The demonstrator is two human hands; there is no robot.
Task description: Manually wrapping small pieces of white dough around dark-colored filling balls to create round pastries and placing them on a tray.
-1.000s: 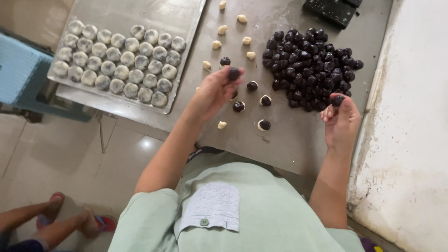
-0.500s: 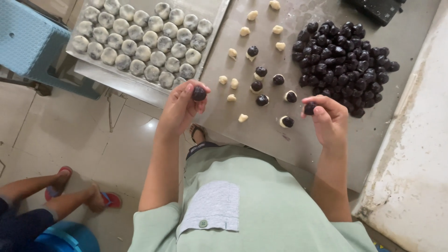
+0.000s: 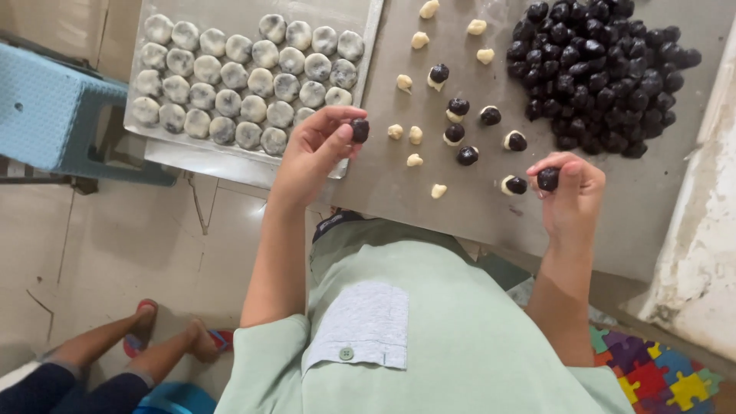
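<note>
My left hand pinches a small dark ball between thumb and fingers, just above the near edge of the metal tray. My right hand grips another dark ball over the grey table. Between my hands lie several dark balls sitting on pale dough bits and several bare pale dough pieces. A heap of dark balls is piled at the far right of the table.
The tray holds rows of round pale dough balls with dark flecks. A blue plastic stool stands at the left. Another person's legs and sandalled feet are on the tiled floor at lower left. A coloured puzzle mat lies at lower right.
My left hand has lifted a dark ball off the table and drawn it left toward the tray's edge. My right hand has stayed over the table with its ball.
</note>
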